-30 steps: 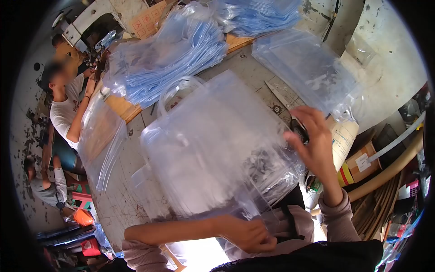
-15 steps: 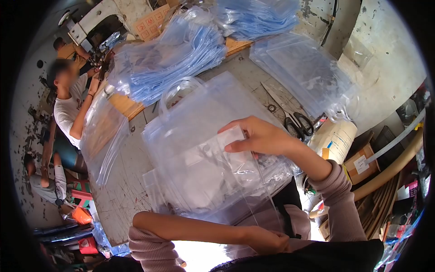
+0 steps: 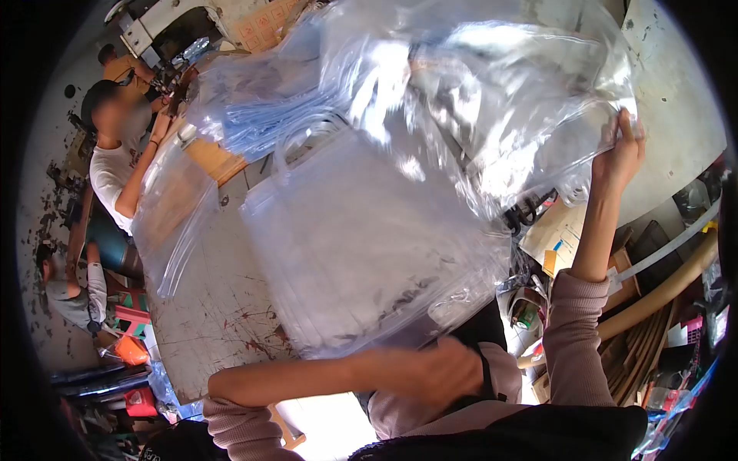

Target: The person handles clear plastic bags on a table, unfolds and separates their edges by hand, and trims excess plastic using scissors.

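My right hand [image 3: 621,152], stretched out at the far right, is closed on the edge of a clear plastic bag [image 3: 523,92]. The bag is raised and spread over the back of the table, glossy and wrinkled. Near my lap, my left hand [image 3: 453,374] is smeared by motion, and its fingers cannot be made out. In front of me lies a stack of clear plastic bags with handles [image 3: 361,238], flat on the worn grey table [image 3: 207,330].
A pile of bluish plastic bags [image 3: 269,119] lies behind the stack. More clear plastic pieces [image 3: 173,223] hang over the left table edge. Scissors [image 3: 523,215] show partly under the raised plastic. Two people sit at the left, one in a white shirt [image 3: 115,180].
My right hand has moved up and right, and the plastic it pinched over the stack is now swung out across the back. My left hand has shifted slightly up and is blurred.
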`<state>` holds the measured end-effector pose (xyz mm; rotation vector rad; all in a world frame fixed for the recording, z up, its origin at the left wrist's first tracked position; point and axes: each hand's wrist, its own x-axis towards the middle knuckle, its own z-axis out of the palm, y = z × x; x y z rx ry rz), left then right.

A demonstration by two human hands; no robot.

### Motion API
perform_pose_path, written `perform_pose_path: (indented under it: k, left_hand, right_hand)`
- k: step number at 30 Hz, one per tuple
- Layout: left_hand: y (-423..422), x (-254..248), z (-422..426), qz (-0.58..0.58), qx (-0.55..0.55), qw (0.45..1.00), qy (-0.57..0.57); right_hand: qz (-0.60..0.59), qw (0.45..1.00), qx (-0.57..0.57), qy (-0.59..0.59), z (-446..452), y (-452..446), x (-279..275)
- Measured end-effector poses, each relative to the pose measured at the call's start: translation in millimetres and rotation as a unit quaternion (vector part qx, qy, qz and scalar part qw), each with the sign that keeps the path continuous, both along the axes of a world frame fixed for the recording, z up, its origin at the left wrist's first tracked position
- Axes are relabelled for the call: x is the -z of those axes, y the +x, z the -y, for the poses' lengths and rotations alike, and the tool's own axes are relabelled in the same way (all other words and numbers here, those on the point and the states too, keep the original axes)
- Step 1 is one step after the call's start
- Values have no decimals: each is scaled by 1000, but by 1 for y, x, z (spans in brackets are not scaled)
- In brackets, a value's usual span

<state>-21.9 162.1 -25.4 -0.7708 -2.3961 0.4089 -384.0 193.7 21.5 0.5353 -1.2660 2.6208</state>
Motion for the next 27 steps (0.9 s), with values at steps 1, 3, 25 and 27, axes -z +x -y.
perform_pose_path:
  k: [1,3,25,27]
  left_hand:
    - [-4,-2,10,8,-55,998,0]
    - [-14,-8,31,15,-158,987,36]
    - [-74,37,111,160,-325,890,278]
    - [-74,37,111,157,-325,890,279]
  right_hand:
    - [8,999,26,-36,-5,-7,12]
    - [15,996,53,-71,-13,-15,36]
    - [14,984,-32,174,-12,34,90]
    - [3,976,-34,216,-11,37,89]
